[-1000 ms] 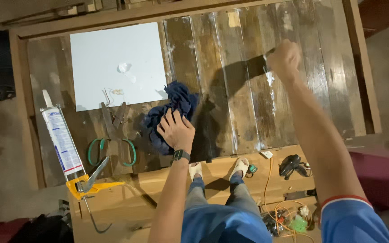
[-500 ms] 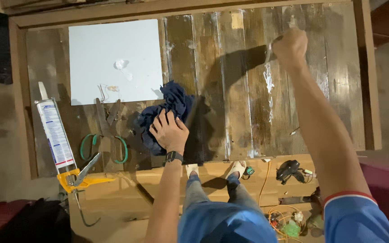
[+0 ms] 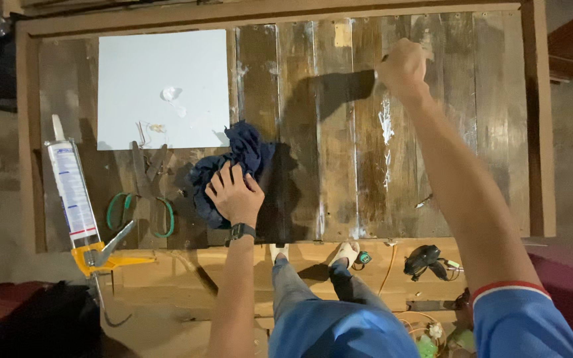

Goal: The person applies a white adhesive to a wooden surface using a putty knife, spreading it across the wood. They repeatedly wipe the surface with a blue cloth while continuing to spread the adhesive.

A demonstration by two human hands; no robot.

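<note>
Hands (image 3: 235, 193) on rag (image 3: 233, 162), perhaps pressing.

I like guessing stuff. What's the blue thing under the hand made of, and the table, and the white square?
The blue thing under the left hand looks like soft cloth: it bunches into folds. The table looks like old wood: long planks, brown grain, worn patches and white smears. The white square is flat, smooth and stiff-looking, maybe a tile or coated board; the picture leaves that open.
</note>
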